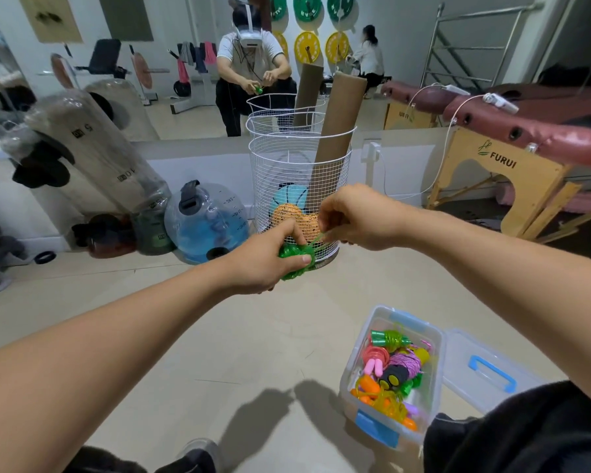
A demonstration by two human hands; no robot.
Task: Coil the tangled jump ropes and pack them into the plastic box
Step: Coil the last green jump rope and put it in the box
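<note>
On the left, the left hand (273, 257) is gripping a green rope (296, 259), its fingers curled round the bundled coil and the thumb lying across the front. The bundle is being held up in the air over the floor (191, 322), in front of a wire basket (301, 186). A loose green strand is running from the bundle up and to the right, where the right hand (355, 218) is pinching it between curled fingertips, just beside the left hand. Lower right, the box (362, 363) is sitting open on the floor, well apart from the hands, with its lid (492, 367) lying beside it; several ropes in green, pink, purple and orange are lying inside it already.

The step in hand appears to be winding the last free length onto the coil. To do it well, the person is probably best served by keeping the left grip firm so the loops are not springing open, and by feeding the strand with light, even tension, laying each turn beside the last rather than across it. How much strand is left cannot be told. The tail likely needs tucking under a turn before the coil is going down into the box, where the clearest room seems to be at the near end.
</note>
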